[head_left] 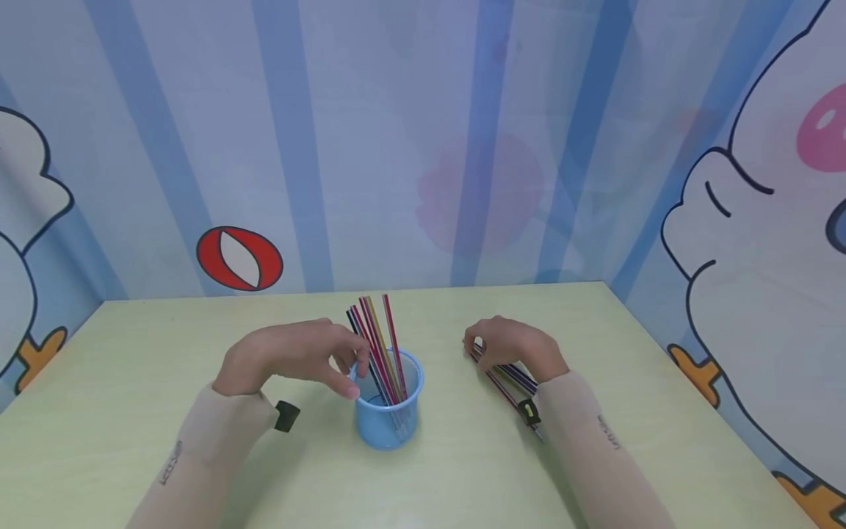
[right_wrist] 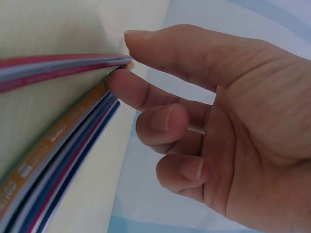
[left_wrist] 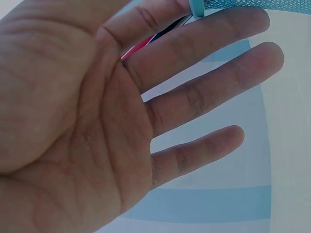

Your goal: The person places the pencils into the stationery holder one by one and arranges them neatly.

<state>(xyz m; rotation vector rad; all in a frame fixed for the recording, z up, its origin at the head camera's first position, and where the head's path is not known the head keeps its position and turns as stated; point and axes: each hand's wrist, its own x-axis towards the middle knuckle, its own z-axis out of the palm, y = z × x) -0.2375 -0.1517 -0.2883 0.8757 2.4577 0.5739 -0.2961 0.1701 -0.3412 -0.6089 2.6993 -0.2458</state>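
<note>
In the head view, a light blue mesh cup [head_left: 386, 426] stands on the table with several slim pencils [head_left: 390, 353] leaning upright in it. My left hand [head_left: 297, 356] is at the cup's left side, thumb and index finger near the rim; its other fingers are extended in the left wrist view. To the right, my right hand [head_left: 509, 344] pinches the far end of a reddish pencil [right_wrist: 63, 73] between thumb and index finger, the other fingers curled. Right beside it lies a bundle of orange, blue and dark pencils [right_wrist: 63, 160], partly hidden by the hand and sleeve in the head view.
The pale yellow-green table [head_left: 463, 477] reaches back to a blue striped backdrop [head_left: 396, 147] with cartoon figures. Small dark tags hang at both sleeve cuffs [head_left: 231, 422].
</note>
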